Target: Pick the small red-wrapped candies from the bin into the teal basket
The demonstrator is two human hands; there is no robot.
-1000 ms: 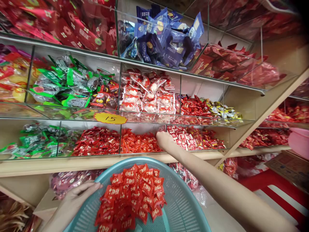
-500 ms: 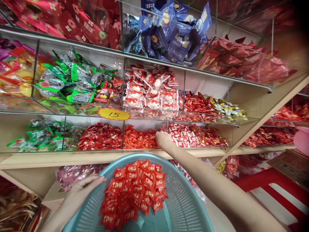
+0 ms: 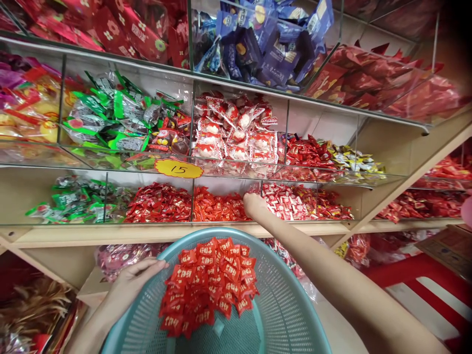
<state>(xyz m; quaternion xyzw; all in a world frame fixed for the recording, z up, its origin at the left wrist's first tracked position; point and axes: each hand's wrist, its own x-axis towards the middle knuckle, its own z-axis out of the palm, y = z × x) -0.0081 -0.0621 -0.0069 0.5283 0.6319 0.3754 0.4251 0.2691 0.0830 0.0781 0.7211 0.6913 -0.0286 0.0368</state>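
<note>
My left hand (image 3: 138,278) grips the left rim of a teal plastic basket (image 3: 300,300), its fingers lying over the edge. A heap of small red candy packets (image 3: 212,282) with gold lettering rests inside the basket, mostly toward the left and far side. My right hand (image 3: 255,206) reaches over the glass front of the lowest shelf, bent down at the right end of a bin of orange-red candy packets (image 3: 217,204). Its fingers are hidden, so I cannot see whether they hold anything. Just right of it lie pink-and-white wrapped candies (image 3: 285,201).
Glass dividers split the shelves into bins of wrapped sweets. A yellow price tag (image 3: 179,168) reading 15 hangs above the lowest shelf. The wooden shelf edge (image 3: 110,235) runs just beyond the basket. Under the shelf sit bagged goods (image 3: 125,258) and, at right, a cardboard box (image 3: 448,248).
The whole view has shifted slightly, so shelves and basket appear a little further right and higher. My left hand stays on the rim, and my right hand remains at the same bin.
</note>
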